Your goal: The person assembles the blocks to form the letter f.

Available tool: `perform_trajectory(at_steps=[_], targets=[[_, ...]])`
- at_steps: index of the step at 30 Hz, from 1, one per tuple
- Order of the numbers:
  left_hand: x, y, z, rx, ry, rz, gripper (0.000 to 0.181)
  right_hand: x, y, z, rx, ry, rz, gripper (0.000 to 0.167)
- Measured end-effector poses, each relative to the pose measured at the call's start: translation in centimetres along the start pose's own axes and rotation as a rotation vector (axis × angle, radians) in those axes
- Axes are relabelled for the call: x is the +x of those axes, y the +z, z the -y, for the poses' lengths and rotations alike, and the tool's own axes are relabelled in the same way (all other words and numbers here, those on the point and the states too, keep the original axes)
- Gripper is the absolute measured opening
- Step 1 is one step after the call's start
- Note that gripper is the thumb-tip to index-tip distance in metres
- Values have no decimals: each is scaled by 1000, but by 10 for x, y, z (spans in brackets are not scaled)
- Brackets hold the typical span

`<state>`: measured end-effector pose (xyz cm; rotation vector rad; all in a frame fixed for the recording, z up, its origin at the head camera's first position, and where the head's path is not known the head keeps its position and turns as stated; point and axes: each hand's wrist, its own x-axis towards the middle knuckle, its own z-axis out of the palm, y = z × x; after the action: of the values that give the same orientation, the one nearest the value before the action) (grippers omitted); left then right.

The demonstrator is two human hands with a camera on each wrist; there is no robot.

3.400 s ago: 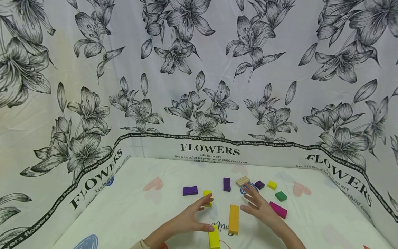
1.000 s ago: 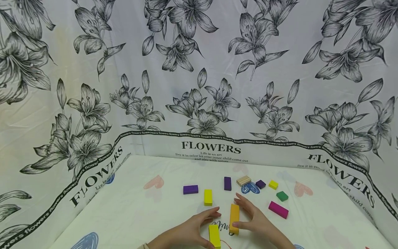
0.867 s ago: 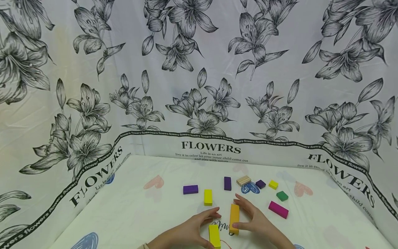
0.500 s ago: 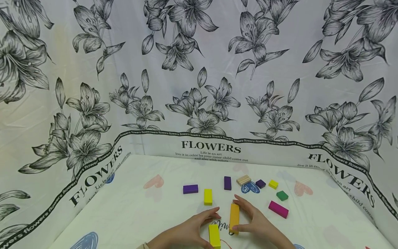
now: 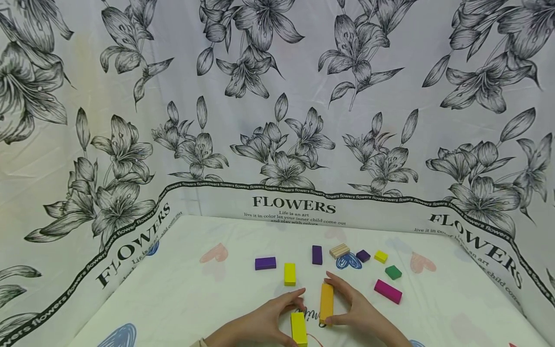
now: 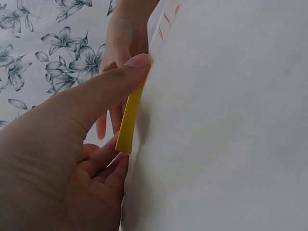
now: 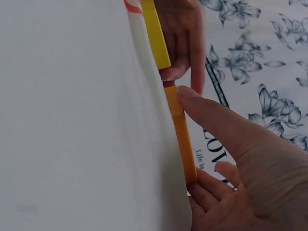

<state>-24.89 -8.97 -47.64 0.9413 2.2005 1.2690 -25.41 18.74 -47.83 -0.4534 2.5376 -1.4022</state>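
Note:
In the head view, a yellow rectangular block [image 5: 298, 329] lies near the front edge of the picture. My left hand [image 5: 269, 320] holds it lengthwise, thumb at the near end and fingers by the far end; the left wrist view shows the thumb and fingers at the opposite ends of that yellow block [image 6: 127, 127]. Just to its right, a longer orange block [image 5: 327, 302] rests on the cloth. My right hand [image 5: 357, 313] pinches it between thumb and fingers, also end to end, as the orange block [image 7: 184, 139] in the right wrist view shows.
Beyond the hands lie a second yellow block [image 5: 289, 274], purple blocks [image 5: 265, 263] and a ridged wooden piece [image 5: 339, 251]. To the right are a magenta block [image 5: 388, 291], a green piece [image 5: 393, 272] and a small yellow one [image 5: 381, 256]. A flowered curtain [image 5: 282, 144] surrounds the white cloth.
Since the earliest frame, my right hand has come down and left onto the orange block and taken hold. My left hand has moved nearer, its thumb to the yellow block's near end. Lately both barely move.

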Motion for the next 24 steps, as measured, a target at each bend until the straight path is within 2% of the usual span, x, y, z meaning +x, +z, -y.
perform_trajectory(at_steps=[7,16,24], targets=[[1,1,-1,39,-33,-18,99,-2,-1,0,-16,-10,8,107],[2,1,0,53,-8,-24,98,-3,-1,3,-21,18,6,108],[3,1,-1,33,-63,-49,97,-2,-1,0,-1,6,5,104]])
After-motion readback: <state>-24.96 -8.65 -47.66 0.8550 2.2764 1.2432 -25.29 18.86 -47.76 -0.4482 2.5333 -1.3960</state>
